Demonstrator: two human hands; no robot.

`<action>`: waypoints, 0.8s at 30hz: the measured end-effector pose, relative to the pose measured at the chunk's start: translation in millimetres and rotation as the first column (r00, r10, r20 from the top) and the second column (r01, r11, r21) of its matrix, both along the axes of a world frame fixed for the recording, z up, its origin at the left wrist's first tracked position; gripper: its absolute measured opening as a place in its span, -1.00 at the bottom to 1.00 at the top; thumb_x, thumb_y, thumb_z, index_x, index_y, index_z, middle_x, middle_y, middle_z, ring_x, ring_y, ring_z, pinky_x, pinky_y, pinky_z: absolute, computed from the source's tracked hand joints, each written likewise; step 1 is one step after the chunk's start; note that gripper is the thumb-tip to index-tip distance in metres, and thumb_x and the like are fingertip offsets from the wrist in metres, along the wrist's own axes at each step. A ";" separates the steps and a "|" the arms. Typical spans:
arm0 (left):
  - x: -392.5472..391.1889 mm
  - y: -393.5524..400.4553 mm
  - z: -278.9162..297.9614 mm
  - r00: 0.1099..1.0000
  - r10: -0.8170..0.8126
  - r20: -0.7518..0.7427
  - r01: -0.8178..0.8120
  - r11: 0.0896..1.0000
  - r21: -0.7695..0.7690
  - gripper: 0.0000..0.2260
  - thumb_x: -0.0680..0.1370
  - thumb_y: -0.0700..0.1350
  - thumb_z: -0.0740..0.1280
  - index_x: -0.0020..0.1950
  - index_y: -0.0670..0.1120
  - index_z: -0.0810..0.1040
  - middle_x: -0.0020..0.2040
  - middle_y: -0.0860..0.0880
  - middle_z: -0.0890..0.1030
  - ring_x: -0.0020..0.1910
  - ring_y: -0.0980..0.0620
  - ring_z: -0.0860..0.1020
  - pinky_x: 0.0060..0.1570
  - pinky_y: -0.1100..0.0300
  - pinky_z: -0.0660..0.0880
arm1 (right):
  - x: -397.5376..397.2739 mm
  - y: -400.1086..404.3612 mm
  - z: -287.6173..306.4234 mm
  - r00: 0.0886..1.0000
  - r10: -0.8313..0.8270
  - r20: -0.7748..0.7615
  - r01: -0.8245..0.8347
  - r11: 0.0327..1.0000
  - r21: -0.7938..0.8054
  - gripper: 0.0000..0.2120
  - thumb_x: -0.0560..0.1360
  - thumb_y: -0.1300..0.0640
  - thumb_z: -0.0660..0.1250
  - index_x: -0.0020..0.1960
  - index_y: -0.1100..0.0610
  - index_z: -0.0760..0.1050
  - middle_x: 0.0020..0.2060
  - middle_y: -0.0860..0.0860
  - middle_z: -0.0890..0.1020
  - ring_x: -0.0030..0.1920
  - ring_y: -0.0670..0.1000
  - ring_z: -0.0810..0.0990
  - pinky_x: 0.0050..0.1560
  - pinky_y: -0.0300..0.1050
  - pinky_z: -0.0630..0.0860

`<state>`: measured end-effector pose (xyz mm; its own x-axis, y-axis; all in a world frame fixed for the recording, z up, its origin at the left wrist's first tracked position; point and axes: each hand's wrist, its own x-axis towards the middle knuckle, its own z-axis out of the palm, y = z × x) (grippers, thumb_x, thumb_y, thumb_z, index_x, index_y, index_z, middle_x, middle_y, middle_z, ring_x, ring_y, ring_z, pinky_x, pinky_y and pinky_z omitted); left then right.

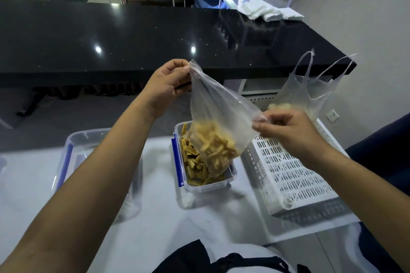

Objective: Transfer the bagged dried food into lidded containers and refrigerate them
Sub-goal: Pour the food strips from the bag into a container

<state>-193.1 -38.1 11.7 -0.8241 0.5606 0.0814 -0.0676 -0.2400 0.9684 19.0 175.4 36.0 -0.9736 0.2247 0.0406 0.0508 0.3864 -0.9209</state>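
A clear plastic bag (213,104) hangs upside down over a small clear container (207,187) with blue latches. Yellow dried strips (216,149) fill the bag's lower end and lie in the container beneath it. My left hand (165,86) pinches one upper corner of the bag. My right hand (286,131) pinches the other corner, lower and to the right. A second clear bag (310,86) with handles stands behind my right hand, with pale food in its bottom.
A larger clear container (73,146) with a blue latch sits to the left under my left forearm. A white slotted basket (288,173) lies to the right on the white table (155,217). A black counter (155,35) runs behind.
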 end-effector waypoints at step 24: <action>4.9 -13.5 -87.9 0.984 -0.178 -0.023 0.102 0.657 -0.747 -0.69 0.65 -0.12 0.22 0.39 -0.01 0.52 0.34 -0.04 0.56 0.32 -0.06 0.51 0.37 -0.09 0.43 | 79.1 -63.7 -80.5 0.785 -0.027 0.619 0.618 0.103 -0.780 -0.34 0.47 -0.28 0.28 0.48 0.00 0.36 0.45 0.16 0.40 0.36 0.34 0.44 0.27 0.47 0.38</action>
